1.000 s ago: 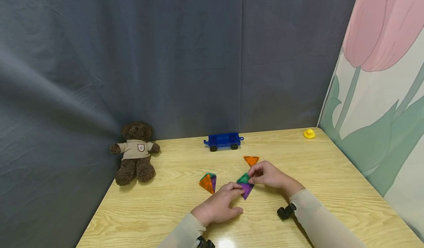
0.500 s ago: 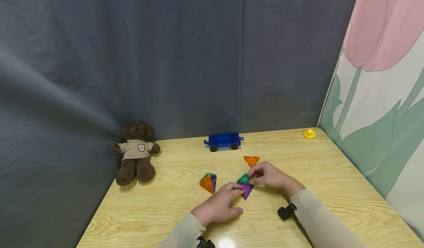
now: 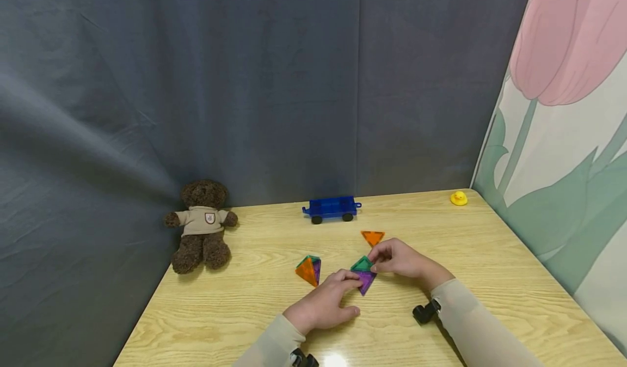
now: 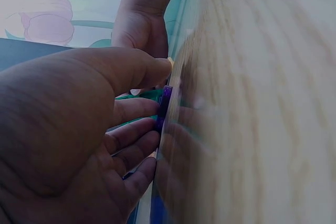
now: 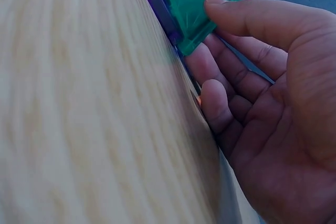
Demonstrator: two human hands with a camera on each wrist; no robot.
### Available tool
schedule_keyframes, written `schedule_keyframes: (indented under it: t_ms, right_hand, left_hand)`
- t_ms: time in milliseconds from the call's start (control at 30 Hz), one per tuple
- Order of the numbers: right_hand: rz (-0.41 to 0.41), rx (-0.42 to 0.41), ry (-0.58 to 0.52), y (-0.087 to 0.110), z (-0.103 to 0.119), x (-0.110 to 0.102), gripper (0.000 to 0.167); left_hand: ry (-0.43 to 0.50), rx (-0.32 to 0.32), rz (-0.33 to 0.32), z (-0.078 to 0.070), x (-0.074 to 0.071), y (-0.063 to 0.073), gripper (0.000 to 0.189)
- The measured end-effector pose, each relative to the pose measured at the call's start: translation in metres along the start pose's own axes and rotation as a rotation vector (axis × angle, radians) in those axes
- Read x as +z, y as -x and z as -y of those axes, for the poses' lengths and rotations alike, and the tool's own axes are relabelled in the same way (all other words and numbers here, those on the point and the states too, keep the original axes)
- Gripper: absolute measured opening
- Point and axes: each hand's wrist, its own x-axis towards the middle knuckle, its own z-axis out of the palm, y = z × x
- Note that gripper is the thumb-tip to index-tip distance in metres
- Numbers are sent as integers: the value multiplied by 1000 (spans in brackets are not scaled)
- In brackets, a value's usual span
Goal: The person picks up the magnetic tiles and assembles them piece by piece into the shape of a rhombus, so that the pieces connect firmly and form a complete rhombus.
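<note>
Green triangle (image 5: 190,10) in right hand (image 3: 401,260)

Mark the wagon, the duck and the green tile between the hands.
Wagon (image 3: 332,209): head view, middle of its blue body.
Duck (image 3: 459,200): head view, its yellow body.
Green tile (image 5: 190,10): right wrist view, its broad face.
</note>
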Motion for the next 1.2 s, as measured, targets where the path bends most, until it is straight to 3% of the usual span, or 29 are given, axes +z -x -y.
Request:
schedule_keyframes:
  t_ms: [400,900,1200]
  right_hand:
    - [3,23,4,3,6,-10,16]
    - [-278,120,160,-14,0,-29,12]
    - [-338,169,247,-28,-2,-35,22]
  left_hand:
    - [-5,-12,-9,-1,0,0,55]
    - [-8,-14,-23,-2,-1,1,50]
    - [-4,0,-32,0,-1,1,49]
